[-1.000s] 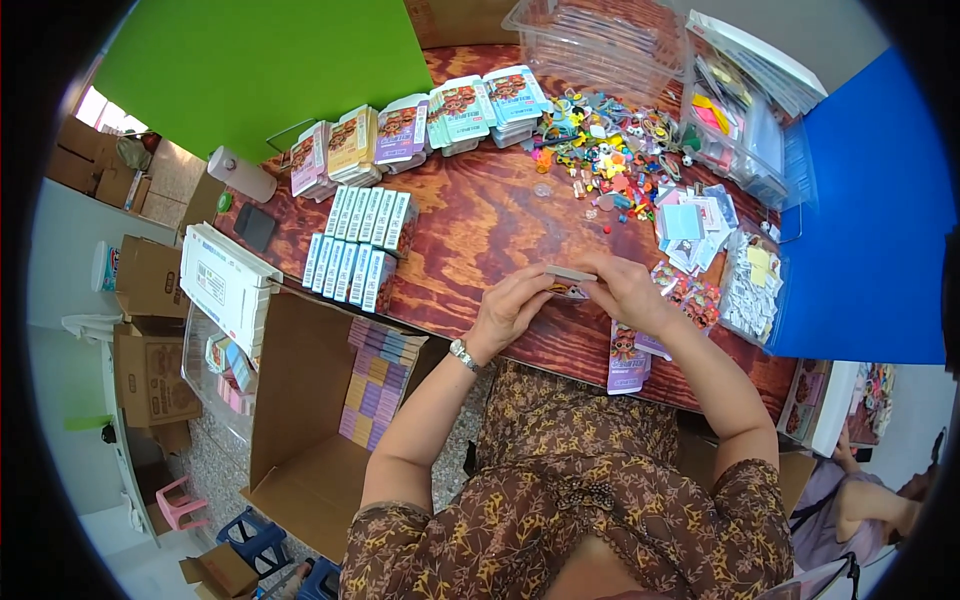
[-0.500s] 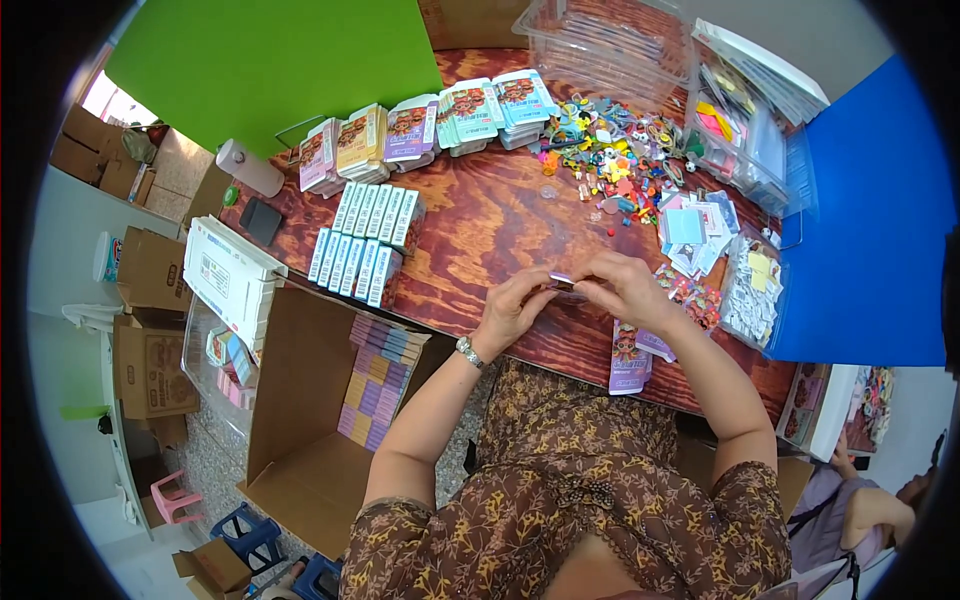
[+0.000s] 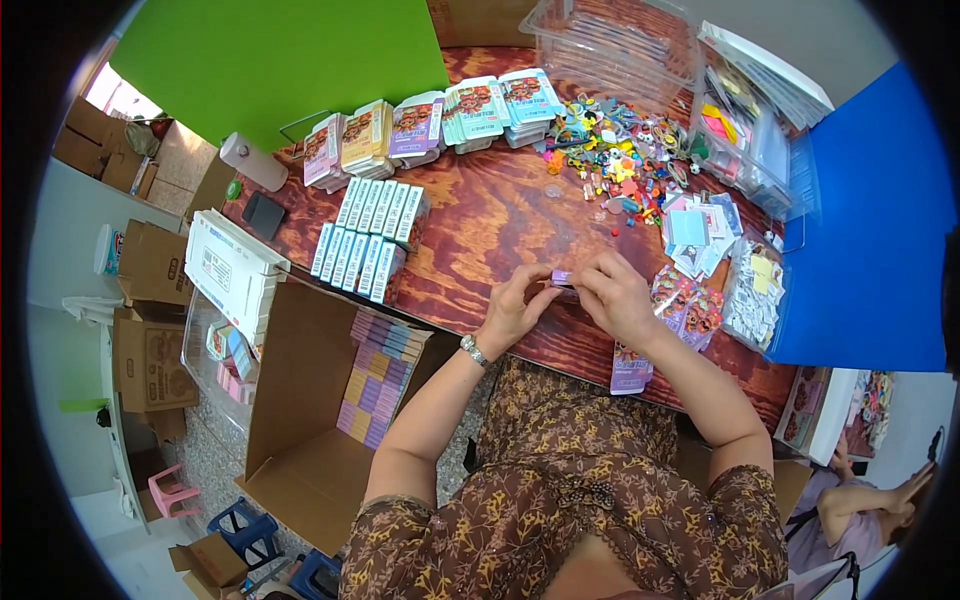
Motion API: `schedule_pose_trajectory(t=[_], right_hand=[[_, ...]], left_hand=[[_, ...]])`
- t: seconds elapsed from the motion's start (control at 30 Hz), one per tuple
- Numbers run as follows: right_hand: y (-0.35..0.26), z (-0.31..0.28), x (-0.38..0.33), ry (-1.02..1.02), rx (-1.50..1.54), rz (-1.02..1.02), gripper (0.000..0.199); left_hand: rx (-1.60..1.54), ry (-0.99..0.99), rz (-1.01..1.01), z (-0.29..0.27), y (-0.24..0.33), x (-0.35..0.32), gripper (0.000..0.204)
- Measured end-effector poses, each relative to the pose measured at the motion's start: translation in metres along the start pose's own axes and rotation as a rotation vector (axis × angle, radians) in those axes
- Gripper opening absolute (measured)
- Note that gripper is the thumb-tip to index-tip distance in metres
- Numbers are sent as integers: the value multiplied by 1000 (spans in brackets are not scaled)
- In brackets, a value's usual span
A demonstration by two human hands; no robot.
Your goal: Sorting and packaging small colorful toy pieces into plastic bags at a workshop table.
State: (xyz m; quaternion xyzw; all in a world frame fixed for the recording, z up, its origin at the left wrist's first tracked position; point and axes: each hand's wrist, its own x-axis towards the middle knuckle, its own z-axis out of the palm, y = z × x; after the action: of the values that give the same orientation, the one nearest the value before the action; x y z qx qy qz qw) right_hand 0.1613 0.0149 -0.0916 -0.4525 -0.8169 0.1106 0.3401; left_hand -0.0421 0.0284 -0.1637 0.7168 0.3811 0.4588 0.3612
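Note:
Between both hands, over the near part of the table, is a small purple carton (image 3: 561,277), seen almost edge-on. The fingers and thumb of my left hand (image 3: 515,308) pinch its left side. My right hand (image 3: 617,298) has its bent fingers on the other side and hides much of it. Flat purple printed cartons (image 3: 628,374) lie by the table's front edge, below my right wrist. More printed cartons (image 3: 698,312), red and purple, spread just right of that hand.
Two rows of upright filled boxes (image 3: 357,262) stand left, before stacks of flat cartons (image 3: 416,128). Small colourful trinkets (image 3: 625,160) heap at the back. Clear bins (image 3: 752,310) line the right side. An open cardboard box (image 3: 300,400) with packed cartons sits below the table's left edge.
My right fingers have shifted and curled more over the carton, and more of its purple end shows. My left hand keeps its pinch. The view has moved slightly.

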Motion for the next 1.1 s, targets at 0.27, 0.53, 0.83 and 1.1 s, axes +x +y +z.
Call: schedule_pose_trajectory(t=[0.27, 0.53, 0.83, 1.1], right_hand=[[-12, 4, -11, -29, -196, -71, 23], [8, -12, -21, -34, -42, -45, 54], [14, 6, -34, -67, -81, -124, 44], [26, -63, -29, -86, -95, 107, 44]], left_hand=[[122, 33, 135, 0, 10, 2, 30], [170, 16, 252, -2, 7, 5, 27], [134, 49, 189, 6, 8, -10, 24], [717, 136, 154, -65, 34, 3, 28]])
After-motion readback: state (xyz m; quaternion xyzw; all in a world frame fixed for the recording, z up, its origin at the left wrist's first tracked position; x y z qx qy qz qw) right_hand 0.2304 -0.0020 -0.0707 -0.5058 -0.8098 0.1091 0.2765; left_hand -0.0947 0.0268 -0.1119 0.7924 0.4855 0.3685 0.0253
